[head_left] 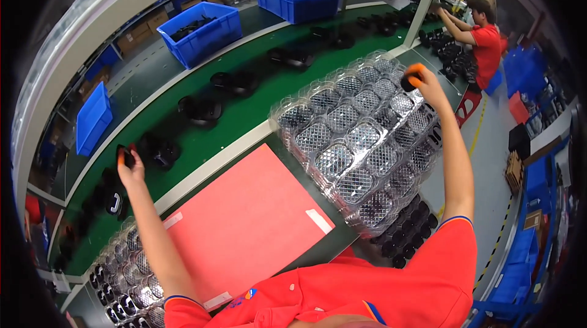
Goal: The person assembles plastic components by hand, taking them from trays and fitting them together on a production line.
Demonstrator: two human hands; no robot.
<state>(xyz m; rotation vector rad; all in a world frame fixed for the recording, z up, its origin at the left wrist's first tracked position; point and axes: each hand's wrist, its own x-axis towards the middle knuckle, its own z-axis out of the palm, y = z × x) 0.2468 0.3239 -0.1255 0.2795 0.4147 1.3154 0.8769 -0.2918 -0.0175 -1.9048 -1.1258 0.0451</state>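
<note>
Green belt [244, 114] flanks pink sheeting [244, 218]; right fingers [417, 67] pinch a black piece [408, 84], left fingers [137, 158] blurred, grip unclear.

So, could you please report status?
Left hand over green conveyor belt, hold unclear. Right hand holding small black part, over clear plastic trays. More black parts beside left.

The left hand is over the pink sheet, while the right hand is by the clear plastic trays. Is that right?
Not quite: the left hand is over the green belt, not the pink sheet, as the head view shows. The right hand is indeed by the clear plastic trays.
</note>
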